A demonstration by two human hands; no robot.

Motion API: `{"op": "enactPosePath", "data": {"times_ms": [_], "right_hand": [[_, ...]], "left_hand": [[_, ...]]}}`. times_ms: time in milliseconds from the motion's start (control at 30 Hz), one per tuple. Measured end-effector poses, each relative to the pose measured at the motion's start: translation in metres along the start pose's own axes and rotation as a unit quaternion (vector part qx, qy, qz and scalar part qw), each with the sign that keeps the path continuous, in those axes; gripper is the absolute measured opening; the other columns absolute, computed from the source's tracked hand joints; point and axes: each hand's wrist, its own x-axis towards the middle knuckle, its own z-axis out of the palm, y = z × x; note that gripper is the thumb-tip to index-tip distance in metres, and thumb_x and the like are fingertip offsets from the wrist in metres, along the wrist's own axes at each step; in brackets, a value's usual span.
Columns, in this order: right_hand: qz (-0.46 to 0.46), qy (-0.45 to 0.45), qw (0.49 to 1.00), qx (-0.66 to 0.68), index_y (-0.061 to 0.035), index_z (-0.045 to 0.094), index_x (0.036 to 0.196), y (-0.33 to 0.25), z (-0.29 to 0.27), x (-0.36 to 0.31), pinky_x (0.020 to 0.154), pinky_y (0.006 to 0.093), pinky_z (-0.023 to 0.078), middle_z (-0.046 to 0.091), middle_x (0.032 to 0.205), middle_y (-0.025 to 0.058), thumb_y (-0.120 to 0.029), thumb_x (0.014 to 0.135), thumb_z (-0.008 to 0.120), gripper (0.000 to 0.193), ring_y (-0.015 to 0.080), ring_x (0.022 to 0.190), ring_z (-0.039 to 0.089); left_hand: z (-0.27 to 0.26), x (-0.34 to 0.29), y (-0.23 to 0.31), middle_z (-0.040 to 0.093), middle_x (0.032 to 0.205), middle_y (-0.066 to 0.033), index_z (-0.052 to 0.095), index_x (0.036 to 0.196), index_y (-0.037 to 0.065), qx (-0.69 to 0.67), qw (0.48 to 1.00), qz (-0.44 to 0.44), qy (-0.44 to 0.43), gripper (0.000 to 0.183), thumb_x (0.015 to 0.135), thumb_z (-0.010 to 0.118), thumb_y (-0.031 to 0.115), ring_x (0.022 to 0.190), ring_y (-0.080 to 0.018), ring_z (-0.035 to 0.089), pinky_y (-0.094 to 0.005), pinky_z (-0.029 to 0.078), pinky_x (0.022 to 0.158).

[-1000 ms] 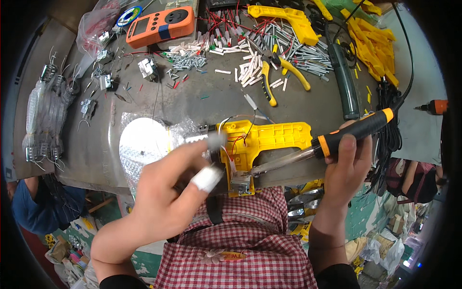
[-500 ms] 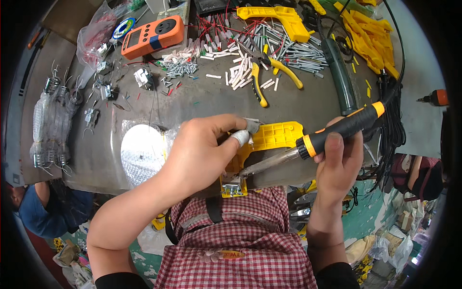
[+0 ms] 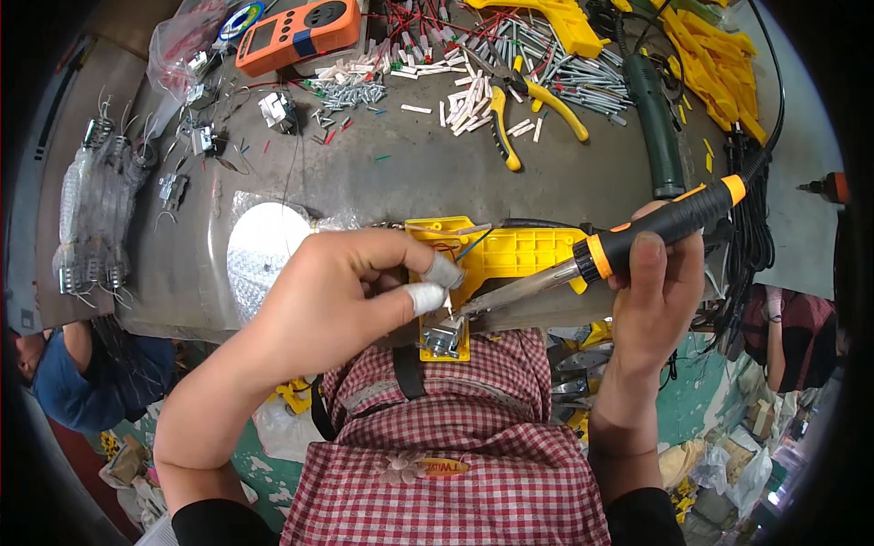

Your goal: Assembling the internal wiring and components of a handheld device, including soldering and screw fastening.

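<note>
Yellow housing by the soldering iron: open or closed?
Open: the yellow housing lies inner side up, with moulded ribs exposed and a blue wire visible over it.

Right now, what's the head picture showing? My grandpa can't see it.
A person's right hand holds a black-and-orange soldering iron pointed toward a small metal part at one end of a yellow plastic shell, while the left hand pinches a thin white piece. Farther back are yellow-handled pliers and an orange meter.
</note>
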Motion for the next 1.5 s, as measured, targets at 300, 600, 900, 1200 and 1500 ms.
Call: {"op": "enactPosePath", "data": {"times_ms": [300,600,900,1200,1500], "right_hand": [[-0.026,0.011,0.999,-0.039,-0.0005,0.051,0.110,-0.003,0.001,-0.002,0.055,0.0176,0.041,0.060,0.083,0.0029,-0.024,0.090,0.065,0.034,0.0043,0.063,0.051],[-0.026,0.027,0.997,-0.061,-0.0004,0.052,0.108,-0.005,0.002,-0.005,0.054,0.0181,0.041,0.058,0.085,0.0027,-0.028,0.089,0.066,0.037,0.0053,0.065,0.051],[-0.009,0.069,0.997,-0.042,0.0004,0.052,0.105,-0.012,0.007,-0.009,0.050,0.0187,0.039,0.056,0.083,0.0032,-0.024,0.090,0.063,0.031,0.0056,0.061,0.049],[-0.011,0.044,0.998,-0.038,0.0009,0.051,0.106,-0.014,0.001,-0.004,0.051,0.0191,0.041,0.055,0.086,0.0036,-0.025,0.091,0.062,0.032,0.0066,0.064,0.050],[-0.175,0.124,0.977,-0.014,0.0003,0.045,0.117,-0.033,0.033,0.084,0.069,0.0236,0.048,0.055,0.105,0.0095,-0.016,0.094,0.057,0.031,0.0127,0.085,0.055]], "left_hand": [[0.015,0.005,-0.022,0.058,0.078,-0.0077,0.060,0.086,0.002,0.250,0.918,0.289,0.104,0.019,0.069,0.065,-0.004,0.061,-0.0185,0.054,-0.0284,0.043,0.054],[0.016,0.003,-0.022,0.057,0.075,-0.0081,0.061,0.086,0.003,0.271,0.913,0.294,0.077,0.023,0.065,0.067,-0.005,0.059,-0.0207,0.054,-0.0302,0.044,0.054],[0.014,0.004,-0.032,0.062,0.085,-0.0108,0.059,0.084,0.002,0.292,0.890,0.343,0.075,0.025,0.061,0.069,-0.004,0.077,-0.0289,0.063,-0.0340,0.052,0.065],[0.014,0.009,-0.035,0.062,0.084,-0.0099,0.059,0.083,0.003,0.277,0.883,0.371,0.080,0.025,0.061,0.068,-0.005,0.083,-0.0290,0.064,-0.0355,0.053,0.069],[0.015,0.006,-0.039,0.062,0.087,-0.0067,0.062,0.091,0.008,0.265,0.876,0.395,0.083,0.026,0.067,0.069,0.003,0.079,-0.0265,0.063,-0.0351,0.052,0.064]]}}
